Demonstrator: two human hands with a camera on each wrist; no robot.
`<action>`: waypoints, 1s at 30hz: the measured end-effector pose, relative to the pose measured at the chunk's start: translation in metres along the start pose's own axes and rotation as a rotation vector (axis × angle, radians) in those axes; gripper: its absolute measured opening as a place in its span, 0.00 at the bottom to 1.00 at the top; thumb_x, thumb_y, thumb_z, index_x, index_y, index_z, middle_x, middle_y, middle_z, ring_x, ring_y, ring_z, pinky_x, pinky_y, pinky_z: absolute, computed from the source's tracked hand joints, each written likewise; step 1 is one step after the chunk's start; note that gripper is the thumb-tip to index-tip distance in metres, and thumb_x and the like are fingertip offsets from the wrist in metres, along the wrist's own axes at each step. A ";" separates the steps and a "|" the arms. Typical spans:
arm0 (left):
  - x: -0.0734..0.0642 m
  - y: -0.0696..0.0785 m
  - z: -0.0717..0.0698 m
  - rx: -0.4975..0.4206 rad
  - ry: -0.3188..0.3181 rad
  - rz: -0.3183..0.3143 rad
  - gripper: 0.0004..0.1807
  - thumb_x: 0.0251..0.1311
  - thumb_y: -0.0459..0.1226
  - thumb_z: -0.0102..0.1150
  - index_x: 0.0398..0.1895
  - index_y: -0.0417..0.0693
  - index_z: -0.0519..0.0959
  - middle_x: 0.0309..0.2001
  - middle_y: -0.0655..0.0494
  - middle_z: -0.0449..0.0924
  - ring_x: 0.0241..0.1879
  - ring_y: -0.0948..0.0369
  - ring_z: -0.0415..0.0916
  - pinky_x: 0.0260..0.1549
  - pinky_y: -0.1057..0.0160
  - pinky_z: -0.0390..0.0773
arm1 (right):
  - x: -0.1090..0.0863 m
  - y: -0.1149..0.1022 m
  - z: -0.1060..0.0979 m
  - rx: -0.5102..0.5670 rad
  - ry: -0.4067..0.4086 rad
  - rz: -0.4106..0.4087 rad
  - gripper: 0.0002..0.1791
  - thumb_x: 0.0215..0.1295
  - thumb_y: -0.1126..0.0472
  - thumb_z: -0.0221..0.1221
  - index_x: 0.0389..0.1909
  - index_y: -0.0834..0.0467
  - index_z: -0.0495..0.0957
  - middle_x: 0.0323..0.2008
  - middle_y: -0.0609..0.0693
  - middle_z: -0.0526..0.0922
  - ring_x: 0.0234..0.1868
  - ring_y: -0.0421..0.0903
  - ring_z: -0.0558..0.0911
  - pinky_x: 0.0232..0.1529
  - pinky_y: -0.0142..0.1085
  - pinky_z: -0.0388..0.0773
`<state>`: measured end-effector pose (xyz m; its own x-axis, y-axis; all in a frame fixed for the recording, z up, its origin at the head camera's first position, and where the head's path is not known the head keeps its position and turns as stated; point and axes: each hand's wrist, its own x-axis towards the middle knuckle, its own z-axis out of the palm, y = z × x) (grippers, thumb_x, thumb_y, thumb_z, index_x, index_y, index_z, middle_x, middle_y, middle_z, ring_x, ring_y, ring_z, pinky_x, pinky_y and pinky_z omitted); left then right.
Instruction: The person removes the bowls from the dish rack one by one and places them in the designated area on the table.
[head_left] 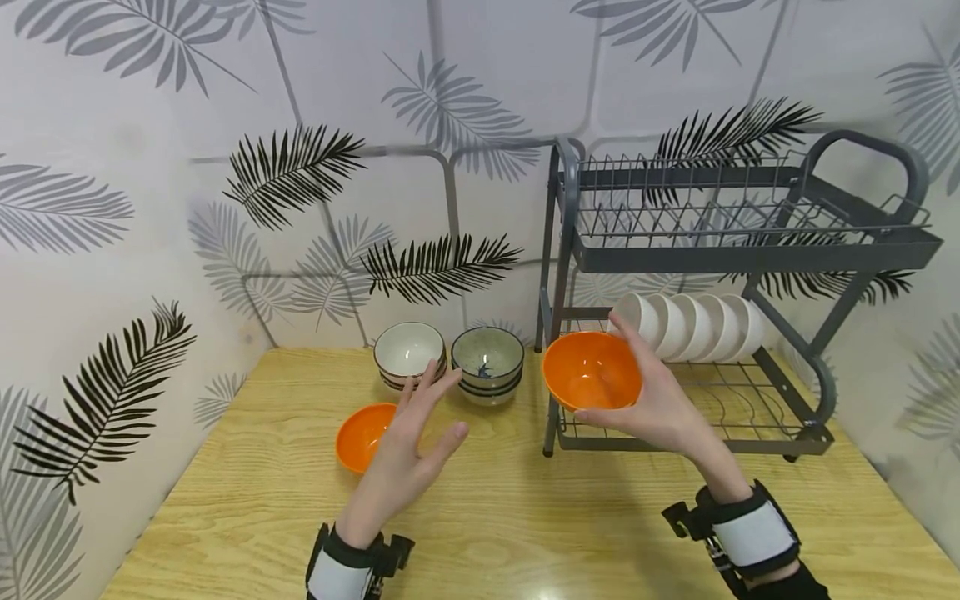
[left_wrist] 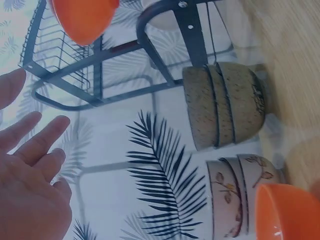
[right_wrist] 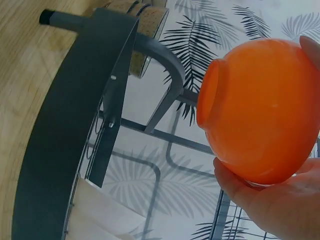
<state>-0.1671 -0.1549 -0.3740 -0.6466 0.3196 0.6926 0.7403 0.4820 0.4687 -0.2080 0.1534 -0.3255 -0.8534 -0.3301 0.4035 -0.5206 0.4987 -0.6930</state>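
My right hand grips an orange bowl by its rim, thumb at the near side and fingers at the far side. It hangs in front of the left part of the dish rack; the right wrist view shows its rounded outside and foot. My left hand is raised over the table with spread fingers and holds nothing. Partly hidden behind it, a second orange bowl sits on the table. Behind stand a stack of white bowls and a stack of grey-green bowls.
Several white bowls stand on edge in a row on the rack's lower tier. The upper wire tier overhangs them. A leaf-patterned wall closes off the back of the wooden table.
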 end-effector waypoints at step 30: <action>0.005 0.041 0.022 0.103 -0.280 0.312 0.39 0.46 0.49 0.71 0.62 0.43 0.72 0.64 0.48 0.71 0.69 0.48 0.54 0.66 0.38 0.56 | -0.032 -0.002 0.052 0.254 -0.220 -0.112 0.61 0.42 0.57 0.75 0.75 0.52 0.48 0.63 0.61 0.66 0.55 0.56 0.72 0.48 0.50 0.80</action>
<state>-0.1435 -0.1159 -0.3633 -0.4303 0.6649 0.6105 0.8951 0.4018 0.1934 -0.1780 0.1213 -0.3680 -0.7505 -0.5502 0.3660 -0.5637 0.2439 -0.7892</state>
